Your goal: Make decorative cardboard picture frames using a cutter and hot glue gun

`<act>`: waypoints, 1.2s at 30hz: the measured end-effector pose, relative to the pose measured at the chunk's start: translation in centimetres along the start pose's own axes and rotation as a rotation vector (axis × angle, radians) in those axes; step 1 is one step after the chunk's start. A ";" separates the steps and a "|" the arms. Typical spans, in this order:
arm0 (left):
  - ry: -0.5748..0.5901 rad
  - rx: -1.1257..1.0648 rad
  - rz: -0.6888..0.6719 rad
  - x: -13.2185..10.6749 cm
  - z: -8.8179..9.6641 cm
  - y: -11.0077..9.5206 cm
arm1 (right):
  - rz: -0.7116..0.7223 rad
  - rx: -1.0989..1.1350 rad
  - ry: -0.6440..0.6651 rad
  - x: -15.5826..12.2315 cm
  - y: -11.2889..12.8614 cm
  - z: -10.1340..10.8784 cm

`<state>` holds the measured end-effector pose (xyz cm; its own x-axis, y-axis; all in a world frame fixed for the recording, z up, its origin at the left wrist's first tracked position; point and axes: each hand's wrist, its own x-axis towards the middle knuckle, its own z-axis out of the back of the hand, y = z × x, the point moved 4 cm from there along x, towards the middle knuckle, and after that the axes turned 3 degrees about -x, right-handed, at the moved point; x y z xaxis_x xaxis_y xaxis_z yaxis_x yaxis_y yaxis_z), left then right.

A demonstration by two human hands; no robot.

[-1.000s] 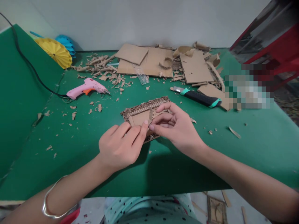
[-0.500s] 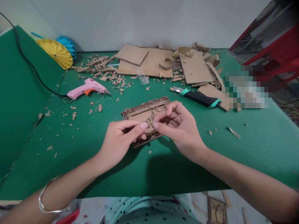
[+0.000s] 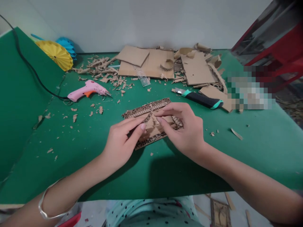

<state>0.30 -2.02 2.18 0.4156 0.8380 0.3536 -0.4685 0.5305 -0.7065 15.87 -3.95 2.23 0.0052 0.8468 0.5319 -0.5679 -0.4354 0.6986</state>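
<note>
Between thumb and fingers, my left hand pinches a small corrugated cardboard strip. The closed fingertips of my right hand hold the strip's other end, where a ragged torn bit shows. Beneath both hands lies a rectangular cardboard panel, edged with raised corrugated strips and tilted up toward the right. The hands cover much of its left and right sides.
A pink glue gun lies at left, its black cord running off. A utility knife, blade out, rests at right. Behind are cardboard sheets, scraps and paper fans. A green table carries them.
My right hand's fingers have shifted slightly up and straightened above the panel. The strip between my hands has turned, and more of the panel's right edge shows.
</note>
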 end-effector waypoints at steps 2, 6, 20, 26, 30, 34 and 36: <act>0.021 0.023 -0.051 -0.1 -0.2 -0.3 | 0.051 -0.032 -0.006 -0.2 0.3 0.0; 0.035 0.054 -0.142 -0.4 -0.5 -0.8 | 0.137 -0.096 -0.018 -0.5 0.6 -0.1; 0.060 0.103 -0.190 -0.8 -0.6 -1.3 | 0.097 -0.151 -0.021 -0.2 0.5 0.3; -0.037 0.227 -0.205 -0.6 -0.2 -0.9 | -0.398 0.326 0.192 0.2 -0.5 -0.6; -0.059 0.400 -0.354 -0.9 -0.3 -0.9 | -0.582 0.585 0.282 -0.1 -0.7 -1.4; -0.050 0.561 -0.460 -1.1 -0.5 -1.0 | -0.666 0.665 0.291 -0.3 -1.0 -1.7; -0.059 0.627 -0.497 -1.1 -0.4 -1.2 | -0.686 0.673 0.286 -0.4 -1.2 -1.8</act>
<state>0.70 -3.61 2.35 0.6570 0.4813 0.5803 -0.5974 0.8018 0.0114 15.09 -3.20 0.34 -0.0911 0.9829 -0.1603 0.0679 0.1667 0.9837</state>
